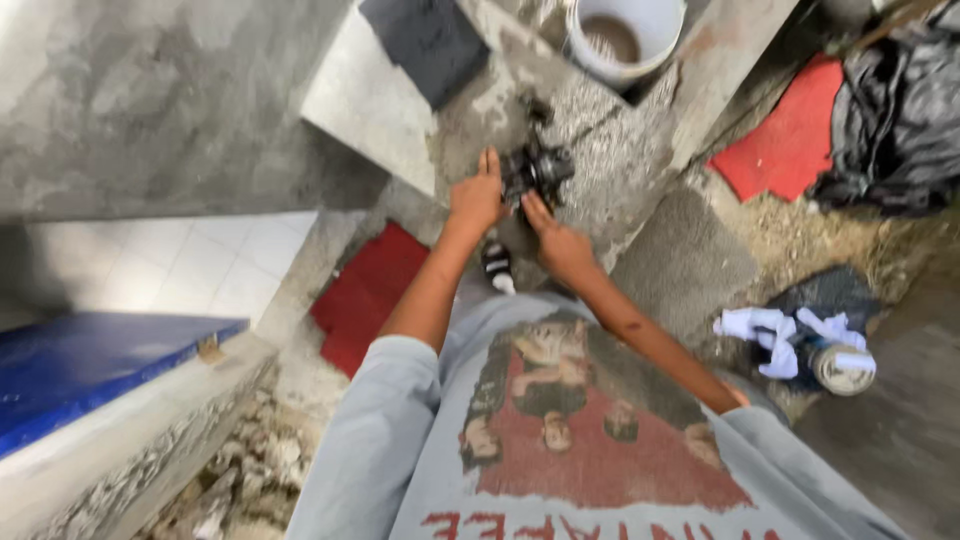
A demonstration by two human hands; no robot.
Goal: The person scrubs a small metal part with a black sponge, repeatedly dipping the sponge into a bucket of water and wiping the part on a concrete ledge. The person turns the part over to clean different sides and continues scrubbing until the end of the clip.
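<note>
A dark, greasy metal part [538, 170] sits on the rough concrete floor ahead of me. My left hand [476, 197] touches its left side with fingers stretched toward it. My right hand [558, 243] reaches up to its lower edge, fingers pointing at it. The picture is blurred, so I cannot tell whether either hand grips the part. My grey printed shirt fills the bottom of the view.
A white bucket [626, 35] stands at the top. Red mats lie at the left [365, 292] and upper right [790, 135]. A black bag [895, 120] is at the far right; a white rag and a can [842, 367] lie at the right. A blue board [90, 365] rests on a ledge at left.
</note>
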